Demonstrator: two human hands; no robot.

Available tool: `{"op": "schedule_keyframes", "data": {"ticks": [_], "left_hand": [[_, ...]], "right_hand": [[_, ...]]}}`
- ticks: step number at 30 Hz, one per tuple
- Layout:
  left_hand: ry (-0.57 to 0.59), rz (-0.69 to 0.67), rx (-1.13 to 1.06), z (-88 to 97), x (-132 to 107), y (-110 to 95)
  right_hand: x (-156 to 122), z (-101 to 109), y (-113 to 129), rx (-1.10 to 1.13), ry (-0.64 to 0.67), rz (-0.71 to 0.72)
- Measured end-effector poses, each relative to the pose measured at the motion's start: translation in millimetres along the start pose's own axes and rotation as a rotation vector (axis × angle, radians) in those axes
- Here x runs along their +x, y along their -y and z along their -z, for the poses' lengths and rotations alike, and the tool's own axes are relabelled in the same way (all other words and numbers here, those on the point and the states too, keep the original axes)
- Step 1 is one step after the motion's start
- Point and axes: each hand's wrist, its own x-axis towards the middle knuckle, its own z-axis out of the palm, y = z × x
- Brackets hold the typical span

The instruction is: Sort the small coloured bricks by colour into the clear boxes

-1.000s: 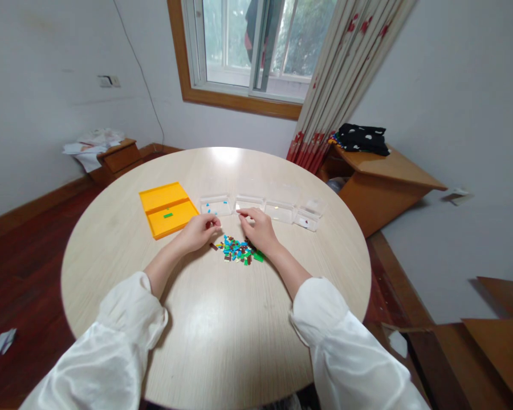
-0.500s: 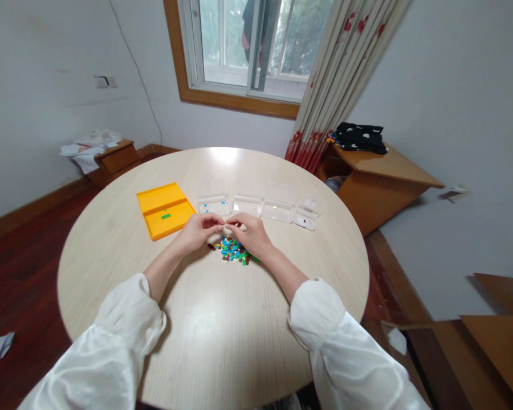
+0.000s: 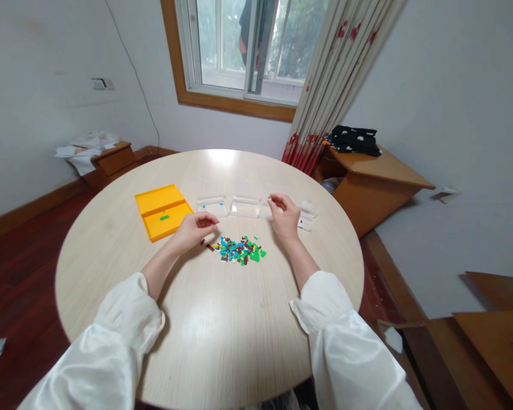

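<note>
A loose pile of small building bricks (image 3: 239, 250) in blue, green, brown, yellow and white lies on the round table. My right hand (image 3: 285, 217) hovers over the third clear container (image 3: 265, 210), thumb and fingertips pinched on what looks like a small pale brick, mostly hidden. To the left of the pile, my left hand (image 3: 195, 229) is held with curled fingers and the thumb a little apart; nothing shows in it. Blue bricks sit in the first clear container (image 3: 212, 206). A second clear container (image 3: 245, 207) stands beside it, and a fourth (image 3: 305, 223) holds a dark brick.
An open yellow case (image 3: 160, 230) with a green brick (image 3: 165, 217) inside stands left of my left hand. The pale wooden table (image 3: 209, 324) has a rounded edge. Behind it are a window, a curtain (image 3: 325, 85) and a wooden cabinet (image 3: 367, 176) bearing folded dark cloth.
My hands were together above the pile and have parted. The right hand has moved right and away from me to the clear containers; the left has stayed nearly in place.
</note>
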Motion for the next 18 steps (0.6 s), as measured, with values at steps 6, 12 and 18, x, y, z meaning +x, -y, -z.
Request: {"op": "schedule_keyframes", "data": {"ticks": [6,12,18], "left_hand": [[-0.032,0.003,-0.008,4.6,2,2],[-0.029,0.004,-0.004,4.8,-1,-4],[-0.034,-0.002,-0.040,2.7,-1,-7]], "right_hand": [[8,16,-12,-0.239,-0.100,0.057],[11,24,-13,-0.420,-0.158,0.108],[8,20,-3,-0.464,-0.192,0.144]]}}
